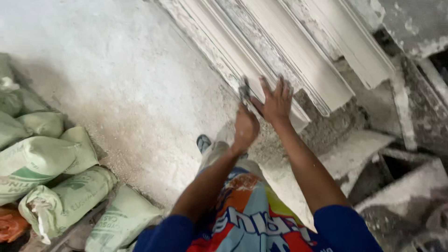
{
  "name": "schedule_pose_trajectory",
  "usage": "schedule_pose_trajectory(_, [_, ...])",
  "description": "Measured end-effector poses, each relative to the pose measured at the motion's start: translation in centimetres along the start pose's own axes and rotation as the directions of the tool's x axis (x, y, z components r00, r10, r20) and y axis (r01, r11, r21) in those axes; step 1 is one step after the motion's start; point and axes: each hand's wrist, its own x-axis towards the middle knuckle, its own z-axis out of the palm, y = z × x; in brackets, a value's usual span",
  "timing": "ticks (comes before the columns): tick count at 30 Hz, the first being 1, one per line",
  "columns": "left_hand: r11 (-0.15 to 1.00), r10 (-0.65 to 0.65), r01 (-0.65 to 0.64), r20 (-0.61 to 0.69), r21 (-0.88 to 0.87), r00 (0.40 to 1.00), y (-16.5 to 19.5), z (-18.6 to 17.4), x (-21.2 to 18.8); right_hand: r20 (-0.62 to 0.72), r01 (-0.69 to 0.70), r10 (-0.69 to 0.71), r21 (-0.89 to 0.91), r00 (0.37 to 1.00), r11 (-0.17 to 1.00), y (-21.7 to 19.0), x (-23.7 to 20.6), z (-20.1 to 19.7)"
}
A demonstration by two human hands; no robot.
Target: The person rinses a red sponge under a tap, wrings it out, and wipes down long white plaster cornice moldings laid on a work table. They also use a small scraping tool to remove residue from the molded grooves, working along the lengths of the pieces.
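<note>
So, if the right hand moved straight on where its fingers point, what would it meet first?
The right hand already lies flat on the white plaster mouldings; going on, it would probably only slide further up along them.

Plaster workshop: cast mouldings (298, 56), stacked sacks (51, 177), dusty floor (126, 79)

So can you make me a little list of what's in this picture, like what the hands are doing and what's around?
Left hand: closed around a small dark tool against the white moulding
Right hand: fingers spread, pressed flat on the white plaster mouldings
Mouldings: long strips lying side by side
Floor: dusty, pale with powder
Sacks: pale green, piled at the left
Clothes: blue sleeves, colourful shorts
</note>
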Motion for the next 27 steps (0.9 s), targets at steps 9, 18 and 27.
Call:
schedule_pose_trajectory(9, [0.991,0.0,0.019,-0.143,0.13,0.99,2.5,-3.1,4.8,0.041,-0.027,0.027,-0.005,0.999,1.0,0.3,1.1,0.2])
schedule_pose_trajectory(18, [0.974,0.093,-0.052,-0.18,0.222,0.979,2.3,-2.3,6.1,0.123,-0.08,0.08,-0.003,0.989,0.997,-0.7,1.4,-1.3])
schedule_pose_trajectory(27, [0.972,-0.181,0.161,-0.11,-0.169,0.977,0.5,-8.2,5.8,-0.284,-0.21,0.526,0.691,0.802,0.692,9.4,-9.8,4.1])
